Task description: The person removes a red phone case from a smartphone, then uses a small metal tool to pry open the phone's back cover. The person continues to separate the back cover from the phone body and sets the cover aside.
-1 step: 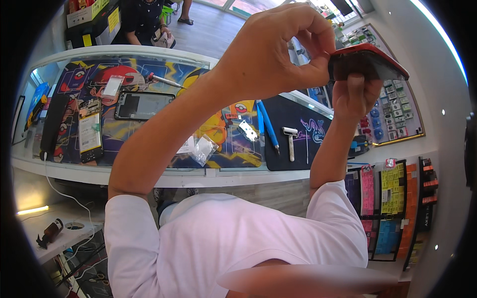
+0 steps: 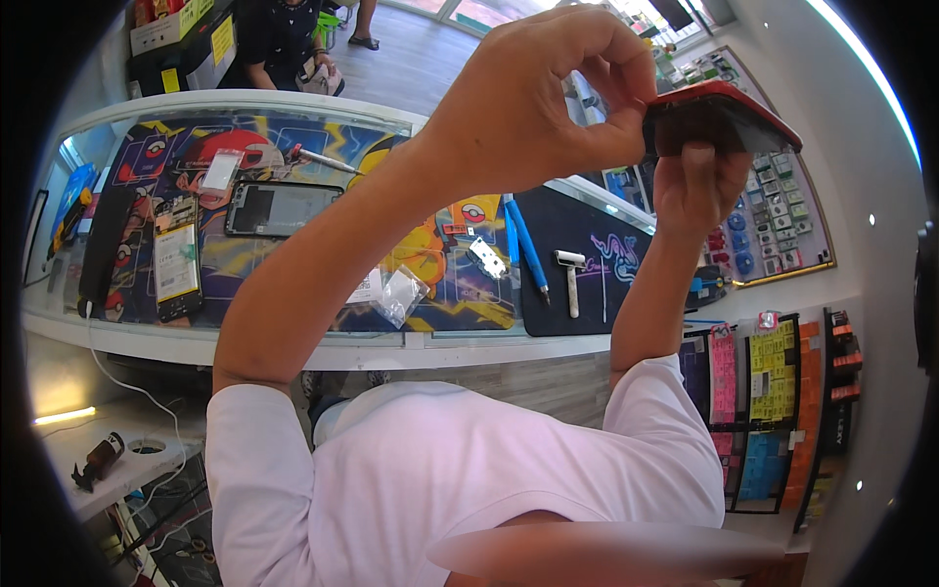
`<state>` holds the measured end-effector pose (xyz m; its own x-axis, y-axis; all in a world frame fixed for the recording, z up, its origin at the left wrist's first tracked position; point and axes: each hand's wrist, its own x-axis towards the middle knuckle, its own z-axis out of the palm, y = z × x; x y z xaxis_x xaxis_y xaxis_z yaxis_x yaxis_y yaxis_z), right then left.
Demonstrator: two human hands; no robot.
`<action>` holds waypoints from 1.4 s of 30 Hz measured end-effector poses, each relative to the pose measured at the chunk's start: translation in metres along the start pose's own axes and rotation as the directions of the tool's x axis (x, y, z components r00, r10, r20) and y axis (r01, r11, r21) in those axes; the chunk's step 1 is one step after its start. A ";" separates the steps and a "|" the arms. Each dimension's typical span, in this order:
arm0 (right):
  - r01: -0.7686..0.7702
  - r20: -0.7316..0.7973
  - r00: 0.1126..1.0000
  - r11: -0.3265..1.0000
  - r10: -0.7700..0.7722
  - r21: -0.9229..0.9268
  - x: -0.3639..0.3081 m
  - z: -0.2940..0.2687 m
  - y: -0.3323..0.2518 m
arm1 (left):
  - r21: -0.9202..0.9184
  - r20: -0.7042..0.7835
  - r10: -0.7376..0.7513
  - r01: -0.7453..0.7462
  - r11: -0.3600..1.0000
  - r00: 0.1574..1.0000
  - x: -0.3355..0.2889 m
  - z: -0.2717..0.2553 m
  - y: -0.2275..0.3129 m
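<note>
Counter point(image 2: 489, 351) with cartoon mat point(image 2: 452, 311) stands on grey floor point(image 2: 416, 54); left hand point(image 2: 536, 103) and right hand point(image 2: 697, 191) grasp red-edged phone point(image 2: 722, 112).

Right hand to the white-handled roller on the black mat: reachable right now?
Probably, though the right hand isn't free: it grips the red-edged phone, thumb on the dark face. The roller lies uncovered on the black mat, near that forearm, so the way looks clear.

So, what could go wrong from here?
The raised flat slab, dark with red edges, might slip: the left hand pinches one end, while the right hand presses a thumb against its dark face. Lowering the left forearm could brush aside the crumpled clear plastic bag on the colourful patterned mat.
</note>
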<state>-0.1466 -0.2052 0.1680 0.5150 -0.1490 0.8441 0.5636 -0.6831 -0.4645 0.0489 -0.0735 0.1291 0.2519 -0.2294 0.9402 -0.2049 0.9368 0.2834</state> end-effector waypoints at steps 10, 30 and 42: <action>-0.012 0.081 0.997 0.998 0.017 -0.063 0.013 -0.002 0.001 | 0.050 -0.118 -0.008 0.014 0.999 0.993 -0.002 0.000 -0.004; -0.170 0.111 0.981 0.982 0.160 0.082 0.022 0.002 0.002 | 0.059 -0.099 -0.213 0.220 0.974 0.972 -0.001 -0.004 0.015; -0.242 0.030 0.970 0.965 0.241 0.096 0.028 0.022 -0.011 | 0.059 -0.120 -0.431 0.440 0.896 0.894 0.008 -0.004 0.036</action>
<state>-0.1243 -0.1865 0.1903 0.6547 -0.2876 0.6991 0.4811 -0.5547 -0.6788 0.0472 -0.0400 0.1457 0.4270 -0.5776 0.6958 -0.1283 0.7229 0.6789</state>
